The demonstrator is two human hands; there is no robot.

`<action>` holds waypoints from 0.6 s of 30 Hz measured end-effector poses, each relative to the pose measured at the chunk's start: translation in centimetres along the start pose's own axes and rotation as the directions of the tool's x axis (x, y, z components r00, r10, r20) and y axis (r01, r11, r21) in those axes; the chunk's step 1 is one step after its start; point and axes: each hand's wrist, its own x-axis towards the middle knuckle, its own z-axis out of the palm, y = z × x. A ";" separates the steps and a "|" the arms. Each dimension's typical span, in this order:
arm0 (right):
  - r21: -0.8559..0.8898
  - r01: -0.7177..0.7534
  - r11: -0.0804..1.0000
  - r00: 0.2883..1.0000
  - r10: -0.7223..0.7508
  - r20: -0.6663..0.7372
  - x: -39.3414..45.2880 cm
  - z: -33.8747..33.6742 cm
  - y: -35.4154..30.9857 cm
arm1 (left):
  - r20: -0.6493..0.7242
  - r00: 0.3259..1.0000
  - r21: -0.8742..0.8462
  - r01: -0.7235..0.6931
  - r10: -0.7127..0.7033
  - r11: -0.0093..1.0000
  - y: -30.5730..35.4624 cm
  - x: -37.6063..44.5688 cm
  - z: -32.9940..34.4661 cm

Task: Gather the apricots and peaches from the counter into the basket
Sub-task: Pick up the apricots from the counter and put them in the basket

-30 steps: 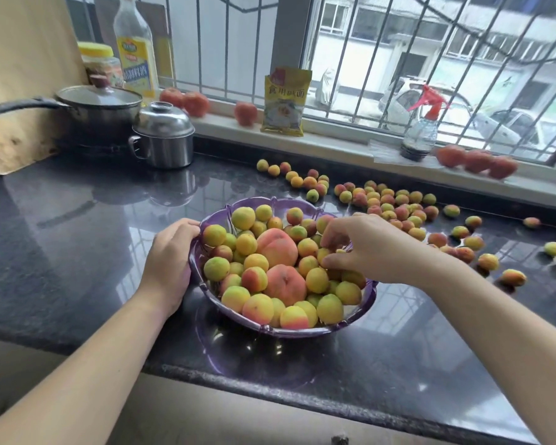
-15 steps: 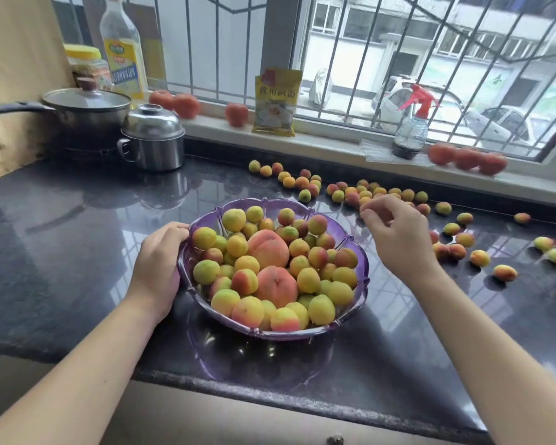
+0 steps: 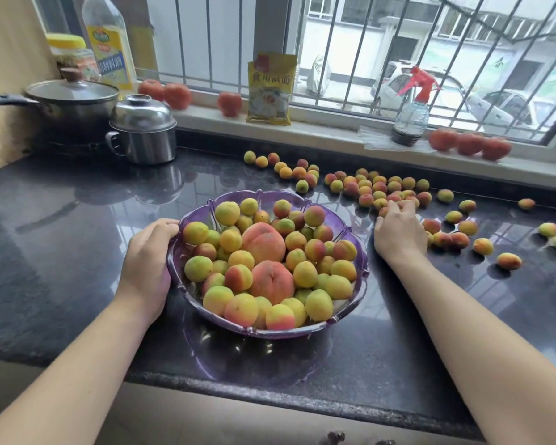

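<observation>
Dark polished stone counter (image 3: 61, 239), glossy with window reflections, runs below a barred window. Purple basket (image 3: 350, 232) at frame centre, heaped with apricots and two peaches (image 3: 272, 281). Left hand (image 3: 148, 261) curls on the basket's left rim. Right hand (image 3: 398, 232), right of the basket, has fingers curled down onto loose apricots (image 3: 379, 186) scattered across the centre-right; whether it pinches one cannot be told. Upper left: lidded pan (image 3: 71, 101), steel pot (image 3: 145, 130), oil bottle (image 3: 109, 43). Sill (image 3: 334, 130) holds yellow packet (image 3: 270, 88) and spray bottle (image 3: 411, 114).
</observation>
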 end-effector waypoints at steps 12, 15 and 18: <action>0.135 0.018 0.991 0.994 -0.002 -0.112 0.6 0.1 -0.2 | 0.004 1.000 -0.031 0.017 -0.017 0.999 0.7 -0.5 0.4; 0.333 0.025 0.943 0.994 0.010 -0.105 -0.2 -0.3 0.0 | 0.006 1.000 -0.018 0.005 -0.004 1.000 0.7 -0.3 0.3; 0.636 -0.106 0.764 0.994 0.101 0.043 -0.9 -0.7 0.0 | 0.011 1.000 0.001 -0.008 0.008 1.000 0.5 -0.1 0.1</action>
